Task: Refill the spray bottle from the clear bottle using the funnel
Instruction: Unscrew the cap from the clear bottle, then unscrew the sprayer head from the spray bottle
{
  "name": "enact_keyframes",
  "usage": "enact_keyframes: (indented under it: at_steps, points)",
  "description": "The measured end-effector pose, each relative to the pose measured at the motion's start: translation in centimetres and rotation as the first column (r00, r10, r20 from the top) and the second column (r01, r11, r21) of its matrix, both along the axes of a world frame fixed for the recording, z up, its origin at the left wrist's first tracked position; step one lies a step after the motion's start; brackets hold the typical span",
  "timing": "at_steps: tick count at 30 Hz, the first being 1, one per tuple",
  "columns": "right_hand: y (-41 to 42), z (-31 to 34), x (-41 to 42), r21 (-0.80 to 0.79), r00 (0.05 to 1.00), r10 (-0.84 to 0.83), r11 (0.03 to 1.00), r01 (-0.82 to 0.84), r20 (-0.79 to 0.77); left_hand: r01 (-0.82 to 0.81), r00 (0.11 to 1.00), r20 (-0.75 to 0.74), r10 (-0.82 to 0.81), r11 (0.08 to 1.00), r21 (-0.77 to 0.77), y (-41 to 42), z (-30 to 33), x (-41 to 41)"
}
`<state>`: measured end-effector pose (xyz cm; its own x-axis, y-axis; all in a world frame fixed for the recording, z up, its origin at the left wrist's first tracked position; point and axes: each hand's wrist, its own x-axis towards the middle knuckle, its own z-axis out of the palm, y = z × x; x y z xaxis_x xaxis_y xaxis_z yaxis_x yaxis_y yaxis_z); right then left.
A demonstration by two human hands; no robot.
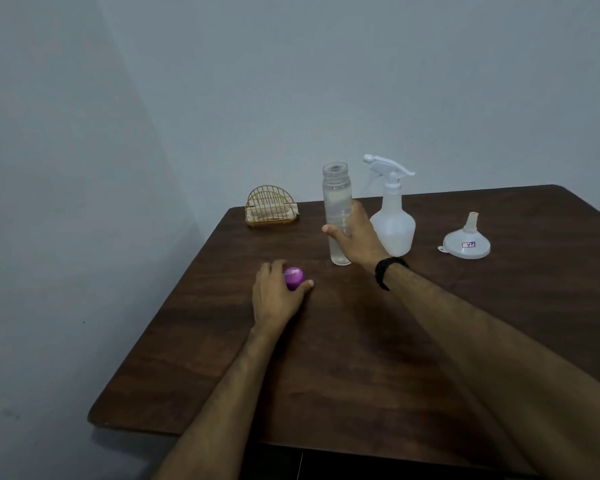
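the person is standing at a dark wooden table [361,358], both arms reaching over it. the right hand [355,233] is wrapping round the lower half of the clear bottle [336,209], thumb on the near side, holding it upright on the tabletop with its mouth uncapped. the left hand [278,296] is curling its fingers round a purple cap [293,277], pressing it down against the wood just in front and to the left of the bottle. the spray bottle [392,226] is standing just right of the clear one, trigger head on. the white funnel [466,240] is sitting mouth-down further right. a gold wire napkin holder [271,207] is sitting by the far left corner. a black band [387,270] is circling the right wrist.
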<state>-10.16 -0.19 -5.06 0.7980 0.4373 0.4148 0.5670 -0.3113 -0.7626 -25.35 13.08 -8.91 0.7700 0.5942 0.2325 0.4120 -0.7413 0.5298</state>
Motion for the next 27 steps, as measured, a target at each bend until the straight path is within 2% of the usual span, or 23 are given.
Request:
enact_keyframes:
  at_steps: [4, 7, 10, 12, 14, 17, 21, 24, 27]
  points:
    - [-1.2, 0.0, -0.7, 0.077, 0.996, -0.021, 0.997, 0.028, -0.088, -0.028, 0.996, 0.085, 0.026, 0.999, 0.019, -1.3, 0.1, 0.1]
    - [-2.5, -0.2, -1.6, 0.159, 0.978, -0.206, 0.967, 0.2, 0.022, 0.016, 0.978, 0.209, -0.028, 0.998, 0.061, -3.0, 0.4, 0.5]
    - [-4.2, -0.3, -1.6, 0.301, 0.867, -0.475, 0.857, 0.418, 0.149, 0.115, 0.956, 0.253, -0.149, 0.983, 0.144, -4.7, 0.6, 0.9]
    - [-5.3, -0.6, -0.5, 0.294, 0.785, -0.605, 0.78, 0.553, 0.128, 0.204, 0.937, 0.243, -0.249, 0.959, 0.196, -5.8, 0.5, 1.3]
    - [-6.5, -0.9, 0.6, 0.226, 0.747, -0.655, 0.749, 0.623, 0.111, 0.307, 0.919, 0.195, -0.341, 0.933, 0.185, -7.0, 0.4, 1.7]
    - [-7.7, -0.9, 2.4, 0.066, 0.811, -0.577, 0.817, 0.573, 0.102, 0.424, 0.896, 0.06, -0.439, 0.89, 0.167, -8.4, -0.3, 2.6]
    - [-7.4, -0.5, 4.4, -0.087, 0.951, -0.301, 0.952, 0.295, -0.071, 0.484, 0.874, -0.095, -0.476, 0.844, 0.229, -8.5, -1.1, 3.2]
    - [-7.6, -0.9, 4.7, -0.069, 0.978, -0.173, 0.984, 0.166, -0.117, 0.505, 0.863, -0.14, -0.486, 0.837, 0.212, -8.5, -1.1, 3.4]
    - [-8.5, -1.6, 3.7, -0.027, 0.982, -0.144, 0.99, 0.141, -0.12, 0.5, 0.866, -0.084, -0.493, 0.85, 0.165, -8.7, -0.6, 3.5]
